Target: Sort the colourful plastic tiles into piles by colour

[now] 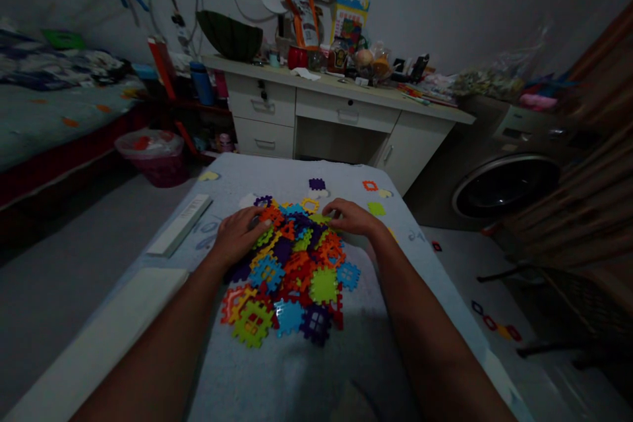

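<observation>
A heap of plastic interlocking building tiles (297, 264) in orange, lime green, blue, purple, red and yellow lies on the cloth-covered table (366, 356). Some are solid squares, others have window-like cutouts. My left hand (241, 232) rests against the heap's left side, thumb apart from the fingers, touching orange and green tiles. On the opposite side, my right hand (350, 216) has its fingers bent but apart, the tips at a lime green tile (320, 218). Neither hand visibly grips a tile, though some fingertips are hard to make out in the dim light.
Loose tiles lie beyond the heap: a purple one (317, 183), an orange frame (370, 185) and a green one (376, 208). A long white box (180, 225) is at left. Behind stand a cluttered desk (346, 102) and a washing machine (475, 158). More tiles lie on the floor.
</observation>
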The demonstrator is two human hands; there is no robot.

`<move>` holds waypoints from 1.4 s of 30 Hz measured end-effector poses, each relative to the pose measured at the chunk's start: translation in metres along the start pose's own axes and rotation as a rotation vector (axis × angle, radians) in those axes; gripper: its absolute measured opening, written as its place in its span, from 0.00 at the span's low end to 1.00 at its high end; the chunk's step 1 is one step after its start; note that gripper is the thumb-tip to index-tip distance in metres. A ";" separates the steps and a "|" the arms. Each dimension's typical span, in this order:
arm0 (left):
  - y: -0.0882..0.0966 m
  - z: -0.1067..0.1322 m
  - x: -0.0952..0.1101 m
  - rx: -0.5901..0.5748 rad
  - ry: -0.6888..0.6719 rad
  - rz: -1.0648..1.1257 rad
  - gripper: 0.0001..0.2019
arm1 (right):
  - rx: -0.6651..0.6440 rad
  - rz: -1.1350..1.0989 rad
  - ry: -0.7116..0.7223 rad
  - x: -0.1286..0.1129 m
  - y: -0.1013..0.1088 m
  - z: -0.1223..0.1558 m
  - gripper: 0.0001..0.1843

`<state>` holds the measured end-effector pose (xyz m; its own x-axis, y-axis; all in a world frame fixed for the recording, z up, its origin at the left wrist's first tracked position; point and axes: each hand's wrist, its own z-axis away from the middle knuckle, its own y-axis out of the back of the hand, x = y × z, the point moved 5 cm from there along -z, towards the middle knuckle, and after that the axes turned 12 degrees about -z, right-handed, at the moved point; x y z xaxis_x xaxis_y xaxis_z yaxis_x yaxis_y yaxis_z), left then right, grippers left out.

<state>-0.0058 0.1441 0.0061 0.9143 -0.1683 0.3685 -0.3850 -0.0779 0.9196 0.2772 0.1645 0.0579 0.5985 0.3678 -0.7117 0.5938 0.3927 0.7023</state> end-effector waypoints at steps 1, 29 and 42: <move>-0.001 0.000 -0.001 -0.001 0.003 0.000 0.29 | -0.001 0.001 0.003 0.000 -0.003 -0.001 0.15; -0.004 -0.002 -0.005 0.015 0.005 -0.007 0.28 | 0.815 0.050 -0.215 0.080 0.107 0.058 0.04; -0.005 -0.002 -0.007 0.034 0.010 -0.007 0.28 | 0.638 0.237 -0.439 0.128 0.098 0.078 0.06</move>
<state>-0.0099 0.1475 -0.0013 0.9182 -0.1576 0.3635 -0.3824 -0.1129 0.9171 0.4541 0.1848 0.0367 0.8247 -0.0360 -0.5644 0.5377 -0.2595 0.8022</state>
